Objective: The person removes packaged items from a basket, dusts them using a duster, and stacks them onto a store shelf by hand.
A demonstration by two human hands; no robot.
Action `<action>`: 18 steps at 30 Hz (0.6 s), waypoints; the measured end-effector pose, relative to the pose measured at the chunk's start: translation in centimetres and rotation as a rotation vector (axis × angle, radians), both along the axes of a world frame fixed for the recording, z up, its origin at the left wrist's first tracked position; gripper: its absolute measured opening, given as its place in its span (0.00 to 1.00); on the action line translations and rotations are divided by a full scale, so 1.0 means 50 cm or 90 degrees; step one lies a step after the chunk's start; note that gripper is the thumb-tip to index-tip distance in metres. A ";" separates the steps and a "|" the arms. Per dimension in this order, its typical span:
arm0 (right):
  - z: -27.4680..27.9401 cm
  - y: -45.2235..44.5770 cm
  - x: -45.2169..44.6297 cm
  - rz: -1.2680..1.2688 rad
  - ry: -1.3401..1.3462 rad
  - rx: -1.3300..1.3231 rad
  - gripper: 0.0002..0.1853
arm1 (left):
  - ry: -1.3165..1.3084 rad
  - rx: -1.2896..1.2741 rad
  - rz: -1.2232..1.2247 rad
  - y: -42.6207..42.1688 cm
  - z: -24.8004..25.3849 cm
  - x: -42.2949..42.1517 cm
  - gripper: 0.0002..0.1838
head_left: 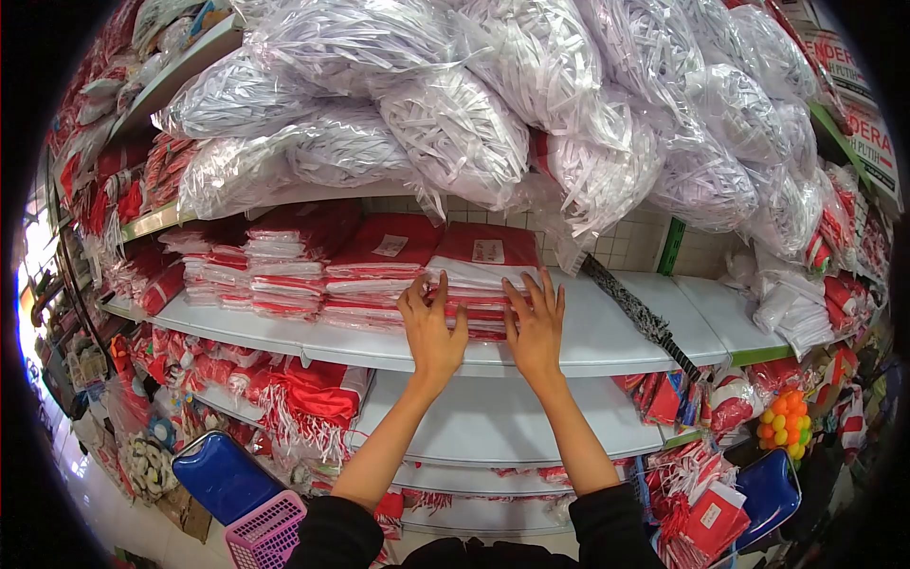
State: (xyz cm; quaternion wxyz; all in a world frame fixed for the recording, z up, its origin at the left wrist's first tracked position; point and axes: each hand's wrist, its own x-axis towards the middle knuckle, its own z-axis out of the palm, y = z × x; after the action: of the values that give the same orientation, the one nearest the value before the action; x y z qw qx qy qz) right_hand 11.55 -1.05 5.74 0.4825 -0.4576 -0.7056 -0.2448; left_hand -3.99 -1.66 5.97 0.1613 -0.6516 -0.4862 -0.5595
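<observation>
Both hands rest on the front of a stack of folded red and white packets in clear plastic (488, 248) on the middle shelf. My left hand (435, 327) touches the stack's left side, fingers apart. On the right side lies my right hand (536, 321), its fingers spread over the white packets. Neither hand is closed around anything. A paper label shows on the red top packet. Close to my left hand stands another red and white stack (389, 242), also with a label on top.
Bags of white paper strips (455, 123) bulge over the upper shelf edge. A grey fuzzy duster (640, 313) lies across the shelf (588, 327) at the right. More stacks (284, 266) stand left. Below are lower shelves (502, 412), two blue stools (226, 477) and a pink basket (265, 533).
</observation>
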 end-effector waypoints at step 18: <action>-0.517 -0.379 0.236 -0.098 0.157 -0.411 0.22 | -0.066 -0.324 -0.385 -0.259 -0.488 0.271 0.26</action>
State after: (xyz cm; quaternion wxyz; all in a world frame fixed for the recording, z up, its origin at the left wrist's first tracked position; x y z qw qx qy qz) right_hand 23.35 -19.98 -20.13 0.3747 -0.6647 -0.6462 0.0126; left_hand 9.59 -14.63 -18.42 -0.2021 -0.7553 -0.4032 -0.4755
